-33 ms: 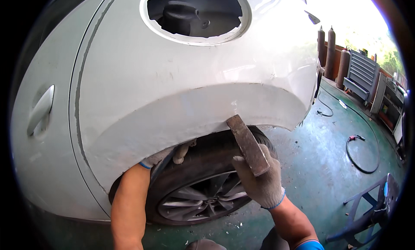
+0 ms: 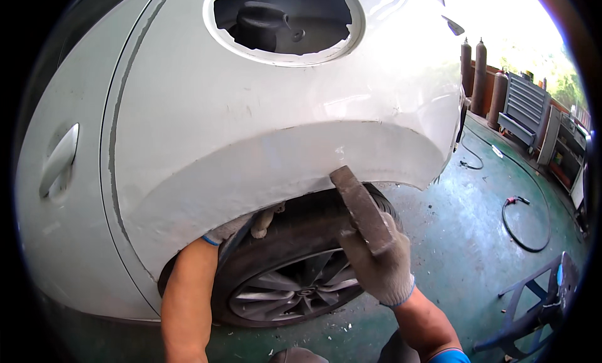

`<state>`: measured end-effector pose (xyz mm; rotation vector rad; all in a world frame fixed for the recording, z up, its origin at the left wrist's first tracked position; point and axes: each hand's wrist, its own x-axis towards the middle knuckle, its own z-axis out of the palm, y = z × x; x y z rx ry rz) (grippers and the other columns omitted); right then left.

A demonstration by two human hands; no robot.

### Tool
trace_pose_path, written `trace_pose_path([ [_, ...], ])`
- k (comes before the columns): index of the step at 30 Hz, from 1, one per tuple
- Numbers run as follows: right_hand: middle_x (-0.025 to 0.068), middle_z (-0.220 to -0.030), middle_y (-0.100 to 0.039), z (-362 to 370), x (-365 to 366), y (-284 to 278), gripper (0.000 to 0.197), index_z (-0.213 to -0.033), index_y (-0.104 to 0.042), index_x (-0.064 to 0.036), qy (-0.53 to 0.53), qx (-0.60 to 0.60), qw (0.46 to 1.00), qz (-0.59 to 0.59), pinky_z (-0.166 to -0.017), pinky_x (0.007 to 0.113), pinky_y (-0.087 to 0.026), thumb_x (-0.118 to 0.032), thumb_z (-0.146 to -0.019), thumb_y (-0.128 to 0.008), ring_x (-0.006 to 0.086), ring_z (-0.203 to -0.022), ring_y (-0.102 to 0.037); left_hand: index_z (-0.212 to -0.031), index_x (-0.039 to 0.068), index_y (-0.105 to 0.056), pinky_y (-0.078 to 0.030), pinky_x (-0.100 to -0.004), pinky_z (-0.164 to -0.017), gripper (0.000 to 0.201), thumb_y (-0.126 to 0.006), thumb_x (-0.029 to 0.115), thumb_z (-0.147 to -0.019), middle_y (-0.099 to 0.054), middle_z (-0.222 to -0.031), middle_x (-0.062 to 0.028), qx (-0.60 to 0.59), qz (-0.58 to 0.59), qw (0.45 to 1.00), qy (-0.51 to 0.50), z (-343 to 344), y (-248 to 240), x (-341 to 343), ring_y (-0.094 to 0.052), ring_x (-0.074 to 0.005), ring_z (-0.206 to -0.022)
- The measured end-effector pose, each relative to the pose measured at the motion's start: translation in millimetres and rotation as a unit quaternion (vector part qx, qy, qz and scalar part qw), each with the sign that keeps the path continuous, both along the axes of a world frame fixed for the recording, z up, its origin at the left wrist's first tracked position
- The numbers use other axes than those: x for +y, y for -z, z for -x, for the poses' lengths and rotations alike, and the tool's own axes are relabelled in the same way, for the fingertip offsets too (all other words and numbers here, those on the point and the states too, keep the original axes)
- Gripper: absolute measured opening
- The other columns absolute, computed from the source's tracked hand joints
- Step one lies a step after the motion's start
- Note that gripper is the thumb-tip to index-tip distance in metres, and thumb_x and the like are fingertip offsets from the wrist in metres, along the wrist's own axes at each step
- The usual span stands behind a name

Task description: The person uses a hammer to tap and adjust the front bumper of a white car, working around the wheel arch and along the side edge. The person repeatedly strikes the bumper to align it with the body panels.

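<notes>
My right hand (image 2: 382, 266), in a knitted work glove, is closed round the lower part of a flat, brown, rusty-looking metal bar (image 2: 360, 206). The bar's upper end is at the lower edge of the white fender (image 2: 282, 156), over the wheel arch; whether it touches is hard to see. My left hand (image 2: 231, 228), gloved too, reaches up into the wheel arch behind the fender lip. Only part of its glove shows, above the tire (image 2: 251, 275), so its grip is hidden. Small pale scuffs (image 2: 340, 151) mark the panel just above the bar.
The spoked wheel (image 2: 305, 292) stands close below both hands. A dark stand (image 2: 539, 300) is at the lower right. On the green floor lie a coiled black hose (image 2: 527, 244) and cables. Gas cylinders (image 2: 480, 74) and a grey tool cabinet (image 2: 523, 106) line the back right.
My right hand and the bar have shifted very slightly right, with a small tilt of the bar. My left arm and the car look the same.
</notes>
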<state>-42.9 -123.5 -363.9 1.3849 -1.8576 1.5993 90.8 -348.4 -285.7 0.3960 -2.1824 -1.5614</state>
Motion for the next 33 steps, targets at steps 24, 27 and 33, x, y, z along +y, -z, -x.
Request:
trace_pose_path([
  [24,0.0136,-0.083,-0.072,-8.8,-19.0,-4.0,0.04,-0.112,-0.066,-0.0064,-0.045,0.027,0.998,-0.024,-0.063,0.041,-0.056,-0.019,-0.077,-0.082,0.0342,-0.07,-0.071,-0.091,0.003,-0.066,-0.044,-0.0283,-0.042,0.021,-0.071,0.022,-0.097,-0.058,-0.056,-0.0059,0.065,0.057,0.996,-0.036,-3.4,0.1,13.9,-0.052,-0.0157,-0.041],
  [27,0.0117,-0.081,-0.072,-21.2,-4.4,-11.8,0.036,-0.112,-0.066,-0.0081,-0.087,0.041,0.995,-0.026,-0.062,0.041,-0.056,-0.017,-0.079,-0.078,0.0324,-0.069,-0.071,-0.091,0.001,-0.067,-0.047,-0.0291,-0.043,0.02,-0.069,0.02,-0.097,-0.061,-0.059,-0.0075,0.102,0.007,0.995,0.012,-10.9,5.9,8.5,-0.056,-0.0164,-0.045],
  [33,0.0118,-0.079,-0.069,-20.8,-19.1,-16.1,0.022,-0.1,-0.064,-0.0104,-0.045,0.037,0.997,-0.058,-0.056,0.043,-0.053,-0.026,-0.088,-0.074,0.033,-0.069,-0.07,-0.09,0.001,-0.067,-0.046,-0.0292,-0.042,0.02,-0.073,0.02,-0.095,-0.06,-0.058,-0.0067,0.057,0.08,0.993,-0.068,-9.2,-0.8,14.6,-0.054,-0.0163,-0.043],
])
